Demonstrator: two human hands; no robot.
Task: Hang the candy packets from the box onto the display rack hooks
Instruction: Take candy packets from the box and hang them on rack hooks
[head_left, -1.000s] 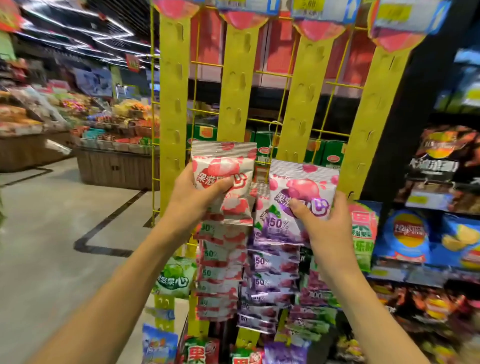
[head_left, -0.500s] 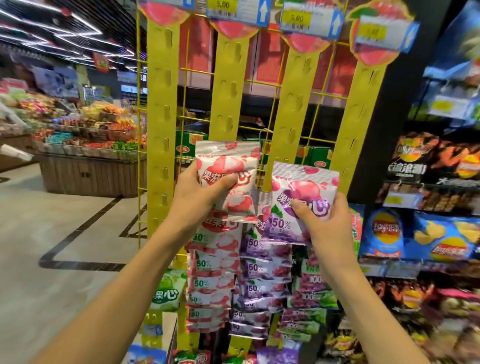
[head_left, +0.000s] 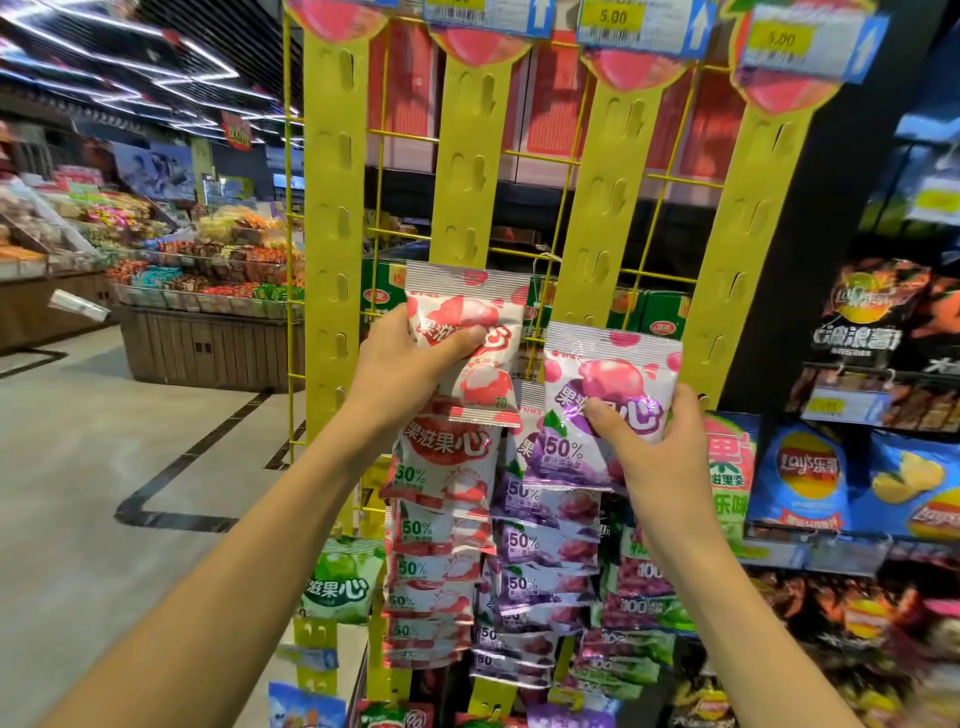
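So my left hand (head_left: 402, 364) has its grip closed around a white foil candy packet with red lychee artwork (head_left: 467, 338), thumb pressed across the front and the other fingers tucked behind. It's held up against the second of the yellow perforated hanging strips (head_left: 462, 197), right above the column of matching red-and-white packets (head_left: 441, 545) already hung there. My right hand (head_left: 660, 457) is clamped on a silvery foil packet with purple grape print (head_left: 608, 405), thumb on the front, fingers wrapped round its right edge. That one sits a bit lower than the left packet, in front of the third strip and just over the stack of purple packets (head_left: 540, 561).

Further out, the strips hang on a yellow wire grid rack (head_left: 291, 218), and the upper slots on all of them look bare. Blue price tags (head_left: 639, 23) run along the top. A green-apple packet (head_left: 337, 582) hangs low on the first strip. Off to the right is a shelf of blue potato chip bags (head_left: 805, 478), and to the left a wooden bin of loose sweets (head_left: 208, 348) on the shop floor. Can't see the box from here.
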